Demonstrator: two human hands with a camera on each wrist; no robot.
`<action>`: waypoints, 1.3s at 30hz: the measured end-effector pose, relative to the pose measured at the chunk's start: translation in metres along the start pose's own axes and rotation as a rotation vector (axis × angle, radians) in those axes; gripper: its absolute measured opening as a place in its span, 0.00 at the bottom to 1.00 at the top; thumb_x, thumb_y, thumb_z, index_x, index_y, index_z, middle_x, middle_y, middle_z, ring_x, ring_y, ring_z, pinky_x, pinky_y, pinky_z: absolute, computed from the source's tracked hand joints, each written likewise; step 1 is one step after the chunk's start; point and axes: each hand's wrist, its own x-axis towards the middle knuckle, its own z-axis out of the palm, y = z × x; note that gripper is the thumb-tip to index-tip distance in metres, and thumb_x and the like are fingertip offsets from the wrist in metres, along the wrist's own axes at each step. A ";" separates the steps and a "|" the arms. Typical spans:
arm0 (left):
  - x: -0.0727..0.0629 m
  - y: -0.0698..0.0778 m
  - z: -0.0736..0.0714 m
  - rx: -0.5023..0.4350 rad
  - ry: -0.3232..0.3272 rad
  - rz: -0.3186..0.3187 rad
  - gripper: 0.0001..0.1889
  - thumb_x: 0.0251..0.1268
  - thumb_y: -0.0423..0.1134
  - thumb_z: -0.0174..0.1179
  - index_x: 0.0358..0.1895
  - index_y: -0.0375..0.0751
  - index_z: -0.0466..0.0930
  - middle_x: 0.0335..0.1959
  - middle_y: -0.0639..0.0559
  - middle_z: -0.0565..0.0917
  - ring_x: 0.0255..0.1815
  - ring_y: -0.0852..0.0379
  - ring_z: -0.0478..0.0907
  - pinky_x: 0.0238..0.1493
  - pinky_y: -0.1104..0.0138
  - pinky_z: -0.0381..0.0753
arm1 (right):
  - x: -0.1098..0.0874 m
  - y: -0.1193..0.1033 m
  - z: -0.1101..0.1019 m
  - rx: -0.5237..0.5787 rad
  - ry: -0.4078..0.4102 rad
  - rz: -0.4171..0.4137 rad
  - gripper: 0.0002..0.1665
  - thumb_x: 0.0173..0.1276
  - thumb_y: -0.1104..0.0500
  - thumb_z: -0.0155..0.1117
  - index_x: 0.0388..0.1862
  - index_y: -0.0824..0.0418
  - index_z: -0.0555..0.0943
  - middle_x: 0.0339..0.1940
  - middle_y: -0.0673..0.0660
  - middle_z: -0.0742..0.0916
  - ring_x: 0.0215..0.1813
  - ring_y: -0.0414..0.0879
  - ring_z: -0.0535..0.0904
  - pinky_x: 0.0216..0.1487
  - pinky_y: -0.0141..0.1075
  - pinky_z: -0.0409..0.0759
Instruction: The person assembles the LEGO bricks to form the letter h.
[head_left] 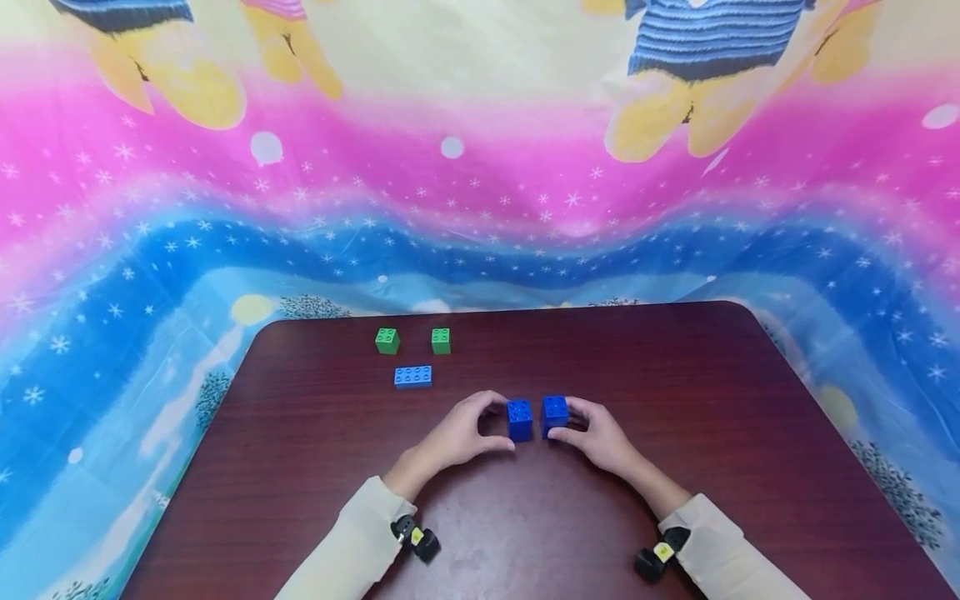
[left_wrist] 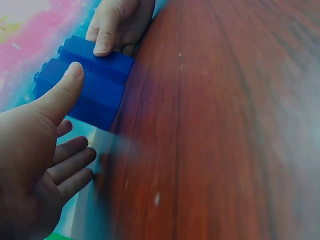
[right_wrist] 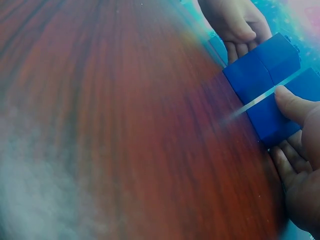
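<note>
Two dark blue brick stacks stand upright side by side on the table, a narrow gap between them; a seam shows each is two bricks high. Around the left stack (head_left: 519, 421) curves my left hand (head_left: 461, 429), thumb in front and fingers behind. In the right wrist view the left thumb (right_wrist: 244, 31) stands off the stack's face, and the left wrist view shows the lower fingers (left_wrist: 75, 160) spread loosely. My right hand (head_left: 603, 437) grips the right stack (head_left: 555, 414), its thumb (right_wrist: 290, 102) on the front and the fingers partly hidden behind.
Farther back on the left lie two small green bricks, one (head_left: 387, 341) left of the other (head_left: 441, 341). A lighter blue long brick (head_left: 413, 377) lies in front of them. The dark wooden table (head_left: 637, 350) ends at a printed cloth backdrop (head_left: 480, 183).
</note>
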 end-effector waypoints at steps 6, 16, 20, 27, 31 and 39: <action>-0.012 -0.004 -0.011 0.013 0.017 -0.014 0.30 0.60 0.50 0.74 0.63 0.43 0.77 0.57 0.52 0.81 0.58 0.56 0.77 0.61 0.58 0.78 | -0.001 0.001 -0.001 -0.003 0.002 -0.008 0.26 0.65 0.63 0.74 0.61 0.69 0.80 0.53 0.61 0.88 0.54 0.51 0.85 0.55 0.43 0.83; -0.035 -0.011 -0.046 0.028 0.129 -0.046 0.25 0.66 0.44 0.71 0.62 0.40 0.78 0.57 0.49 0.82 0.60 0.50 0.79 0.61 0.51 0.78 | -0.002 0.004 -0.001 -0.012 0.006 -0.035 0.25 0.65 0.60 0.75 0.60 0.66 0.81 0.52 0.59 0.88 0.53 0.47 0.86 0.54 0.40 0.83; -0.044 -0.019 -0.062 0.054 0.207 -0.037 0.24 0.67 0.44 0.70 0.61 0.38 0.79 0.57 0.48 0.82 0.61 0.48 0.78 0.61 0.50 0.78 | -0.002 0.004 -0.001 -0.001 0.001 -0.023 0.26 0.65 0.60 0.75 0.61 0.66 0.81 0.53 0.59 0.88 0.53 0.48 0.86 0.55 0.40 0.83; -0.061 -0.038 -0.084 0.053 0.329 -0.066 0.24 0.66 0.40 0.70 0.62 0.36 0.78 0.57 0.43 0.82 0.59 0.44 0.79 0.59 0.46 0.78 | -0.003 -0.007 0.002 -0.025 -0.008 -0.003 0.26 0.65 0.66 0.73 0.61 0.70 0.79 0.54 0.63 0.87 0.54 0.50 0.85 0.56 0.48 0.83; -0.069 -0.049 -0.091 0.036 0.370 -0.107 0.24 0.66 0.38 0.71 0.62 0.34 0.77 0.57 0.39 0.81 0.58 0.41 0.79 0.57 0.45 0.79 | -0.005 -0.027 -0.001 -0.016 -0.016 0.003 0.24 0.65 0.67 0.73 0.60 0.72 0.80 0.52 0.63 0.88 0.53 0.49 0.85 0.56 0.49 0.82; -0.069 -0.066 -0.096 0.039 0.386 -0.139 0.28 0.66 0.38 0.70 0.66 0.32 0.76 0.63 0.37 0.78 0.59 0.39 0.78 0.56 0.45 0.80 | -0.007 -0.035 -0.003 0.007 -0.020 -0.003 0.24 0.65 0.68 0.73 0.59 0.71 0.80 0.51 0.63 0.88 0.52 0.46 0.86 0.54 0.39 0.83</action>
